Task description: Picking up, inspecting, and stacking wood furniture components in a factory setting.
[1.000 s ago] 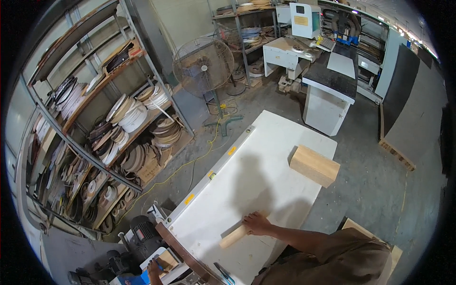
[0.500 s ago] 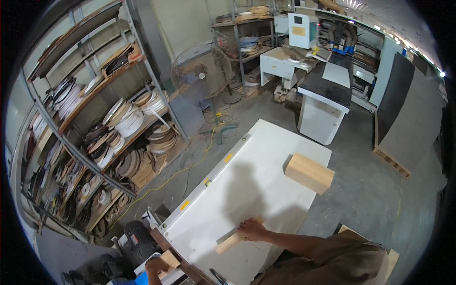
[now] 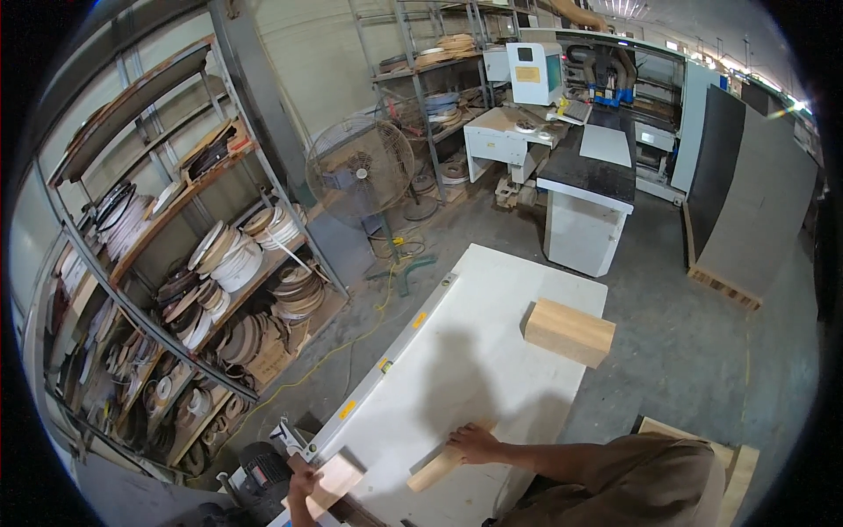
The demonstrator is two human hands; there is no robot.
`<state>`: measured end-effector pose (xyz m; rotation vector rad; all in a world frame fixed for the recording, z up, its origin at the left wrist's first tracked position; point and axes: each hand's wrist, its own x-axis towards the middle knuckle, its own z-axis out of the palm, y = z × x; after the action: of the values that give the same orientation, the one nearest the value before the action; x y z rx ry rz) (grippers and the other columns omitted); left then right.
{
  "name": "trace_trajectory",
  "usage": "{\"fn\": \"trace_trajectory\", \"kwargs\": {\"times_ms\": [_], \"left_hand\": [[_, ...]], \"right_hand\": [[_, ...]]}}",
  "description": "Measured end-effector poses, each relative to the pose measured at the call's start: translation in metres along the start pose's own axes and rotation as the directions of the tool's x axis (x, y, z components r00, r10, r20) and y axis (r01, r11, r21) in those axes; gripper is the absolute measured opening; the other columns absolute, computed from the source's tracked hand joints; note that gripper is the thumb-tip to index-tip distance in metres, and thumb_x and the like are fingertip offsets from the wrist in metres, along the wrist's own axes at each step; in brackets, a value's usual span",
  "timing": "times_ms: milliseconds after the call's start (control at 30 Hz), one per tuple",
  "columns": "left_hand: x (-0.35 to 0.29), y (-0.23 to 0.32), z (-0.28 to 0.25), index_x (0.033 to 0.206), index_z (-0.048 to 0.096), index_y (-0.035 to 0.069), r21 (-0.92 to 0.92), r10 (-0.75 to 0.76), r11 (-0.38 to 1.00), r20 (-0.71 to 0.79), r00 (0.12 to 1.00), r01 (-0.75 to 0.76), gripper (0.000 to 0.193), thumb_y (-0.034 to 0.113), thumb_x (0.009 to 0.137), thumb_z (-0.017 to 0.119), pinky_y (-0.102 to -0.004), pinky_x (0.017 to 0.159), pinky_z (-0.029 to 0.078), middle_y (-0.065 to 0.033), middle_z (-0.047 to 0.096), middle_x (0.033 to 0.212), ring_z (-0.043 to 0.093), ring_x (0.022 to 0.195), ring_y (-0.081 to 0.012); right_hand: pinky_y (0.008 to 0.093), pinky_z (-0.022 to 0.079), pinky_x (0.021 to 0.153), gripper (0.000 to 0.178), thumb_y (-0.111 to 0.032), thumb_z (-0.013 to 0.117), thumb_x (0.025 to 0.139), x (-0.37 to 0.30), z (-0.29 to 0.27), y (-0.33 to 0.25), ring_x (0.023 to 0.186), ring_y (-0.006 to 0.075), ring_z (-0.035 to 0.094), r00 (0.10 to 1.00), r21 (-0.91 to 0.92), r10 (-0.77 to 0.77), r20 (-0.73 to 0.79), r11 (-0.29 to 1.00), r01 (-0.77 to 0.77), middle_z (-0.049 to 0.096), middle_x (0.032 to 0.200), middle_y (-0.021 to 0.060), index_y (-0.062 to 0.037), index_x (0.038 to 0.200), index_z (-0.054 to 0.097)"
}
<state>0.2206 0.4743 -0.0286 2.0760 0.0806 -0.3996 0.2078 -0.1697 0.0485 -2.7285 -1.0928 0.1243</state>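
Observation:
My left hand point(image 3: 303, 480) grips the near end of a flat, pale wooden board point(image 3: 338, 479) at the lower left, beside the white table's corner. Fingers closed, my right hand point(image 3: 474, 443) rests on a narrow wooden strip point(image 3: 428, 471). That strip lies slantwise on the white tabletop point(image 3: 378, 439), and the hand covers its far end. Farther back on the tabletop sits a stack of pale wooden strips point(image 3: 569, 331), near the right edge.
A long level-like bar point(image 3: 386, 364) with yellow labels runs along the table's left edge. A dark motor point(image 3: 263, 470) stands by the near left corner. Shelves point(image 3: 145, 303) of edging rolls, a standing fan point(image 3: 361, 173) and a machine bed point(image 3: 587, 180) lie beyond. Wooden boards point(image 3: 738, 465) stand right of me.
My left hand has come up and to the right with the wooden board, toward the table's corner. My right hand and the strip are slightly farther right; the whole view has shifted slightly.

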Motion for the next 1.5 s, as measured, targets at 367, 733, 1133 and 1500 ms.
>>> {"fn": "trace_trajectory", "kwargs": {"times_ms": [367,733,1133,1500], "left_hand": [[0.064,0.257,0.298,0.108,0.078,0.02,0.456,0.397,0.832,-0.088,0.914,-0.317,0.023,0.027,0.093,0.063,-0.0454,0.086,0.057,-0.0103,0.075,0.108,0.071,0.098,-0.0366],[-0.038,0.196,0.322,0.142,0.044,0.007,0.674,0.429,0.697,-0.118,0.896,-0.245,0.061,0.04,0.096,0.069,-0.0496,0.118,0.034,-0.0146,0.054,0.144,0.058,0.126,-0.0342],[-0.072,0.143,0.355,0.156,0.026,0.003,-0.345,0.054,0.919,-0.376,0.925,-0.193,0.083,0.024,0.094,0.078,-0.0428,0.106,0.042,-0.0219,0.043,0.148,0.045,0.132,-0.0314],[-0.077,0.211,0.372,0.156,0.032,-0.003,-0.684,-0.117,0.687,-0.437,0.892,-0.245,0.072,0.014,0.098,0.07,-0.038,0.11,0.041,-0.0167,0.053,0.142,0.052,0.126,-0.0262]], "right_hand": [[0.0508,0.025,0.125,0.102,-0.046,0.082,0.08,0.004,0.009,0.004,0.152,0.0344,0.03,0.992,0.033,-0.021,-0.125,0.999,0.025,0.032,0.164,0.0176,-0.0042,0.159,0.032],[0.0505,0.026,0.123,0.087,-0.042,0.076,0.085,-0.005,0.031,0.01,0.142,0.0344,0.039,0.994,0.066,-0.006,-0.111,0.998,0.014,0.045,0.151,0.0132,-0.0061,0.155,0.038],[0.047,0.04,0.115,0.083,-0.03,0.087,0.071,-0.016,0.003,0.054,0.136,0.0382,0.045,0.964,0.376,0.261,0.048,0.889,-0.26,0.049,0.143,0.0194,-0.0058,0.142,0.051],[0.0425,0.037,0.119,0.123,-0.03,0.09,0.074,-0.042,0.052,0.062,0.144,0.039,0.04,0.869,0.752,0.487,-0.089,0.604,-0.262,0.038,0.155,0.0289,0.0002,0.162,0.01]]}}
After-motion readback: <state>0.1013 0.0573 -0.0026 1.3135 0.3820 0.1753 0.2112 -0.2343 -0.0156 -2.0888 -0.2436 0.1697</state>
